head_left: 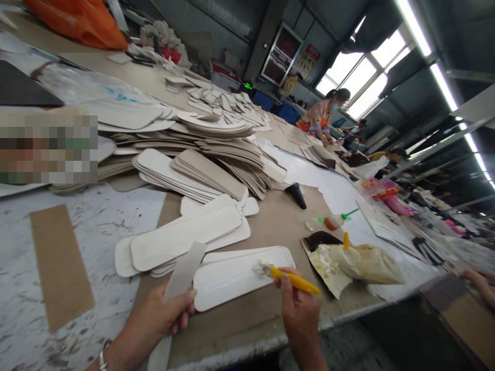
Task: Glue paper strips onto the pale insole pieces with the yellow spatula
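Observation:
My right hand (299, 314) is closed around a brush with a yellow handle (299, 282). The brush's bristles rest on a long white rounded board (235, 281), where a wet-looking white smear shows. In my left hand (162, 312) is a narrow grey strip (185, 270), pinched between thumb and fingers. It slants past the board's left end. Just behind lie more white rounded boards (189, 234), overlapping each other. To the right of the brush sits a glue-smeared container (344, 260), tipped on its side, with a yellow tip sticking up.
Tall stacks of grey and white boards (216, 139) fill the table's middle. A black cone-shaped piece (296, 196) and a small bottle with a green nozzle (332, 221) lie beyond. A brown rectangle (62, 268) is at left. Another person (319, 116) works farther back; a hand (479, 286) shows at right.

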A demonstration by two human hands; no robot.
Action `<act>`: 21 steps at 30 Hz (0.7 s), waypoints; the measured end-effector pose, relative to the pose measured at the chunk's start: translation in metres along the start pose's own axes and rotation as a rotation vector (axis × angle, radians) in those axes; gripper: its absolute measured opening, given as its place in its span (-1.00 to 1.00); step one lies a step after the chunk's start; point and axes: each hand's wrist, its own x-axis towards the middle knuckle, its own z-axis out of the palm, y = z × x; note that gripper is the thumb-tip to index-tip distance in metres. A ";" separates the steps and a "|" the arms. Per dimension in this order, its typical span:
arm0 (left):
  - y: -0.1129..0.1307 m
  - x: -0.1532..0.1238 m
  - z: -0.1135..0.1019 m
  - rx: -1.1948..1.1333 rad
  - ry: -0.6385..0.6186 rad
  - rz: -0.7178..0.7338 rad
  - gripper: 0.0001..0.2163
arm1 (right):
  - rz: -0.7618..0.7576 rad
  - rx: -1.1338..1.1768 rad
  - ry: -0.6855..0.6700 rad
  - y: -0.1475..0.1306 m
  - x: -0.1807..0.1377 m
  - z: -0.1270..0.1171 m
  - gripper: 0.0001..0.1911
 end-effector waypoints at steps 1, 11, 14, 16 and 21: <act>-0.002 0.001 0.000 0.004 0.004 0.004 -0.70 | -0.030 -0.089 0.023 0.013 0.008 -0.011 -0.65; 0.004 0.001 -0.001 -0.009 0.023 -0.005 -0.68 | -0.199 -0.328 0.134 0.018 0.023 -0.049 -0.59; 0.018 -0.010 -0.009 0.066 0.015 0.040 -0.64 | -0.126 -0.248 0.141 -0.010 0.020 -0.049 -0.53; 0.028 -0.021 -0.013 0.101 -0.028 0.059 -0.62 | -0.054 -0.066 0.086 -0.030 0.017 -0.044 -0.56; 0.039 -0.046 -0.011 -0.098 -0.283 0.080 -0.69 | 0.196 0.428 -0.331 -0.069 -0.002 0.003 -0.62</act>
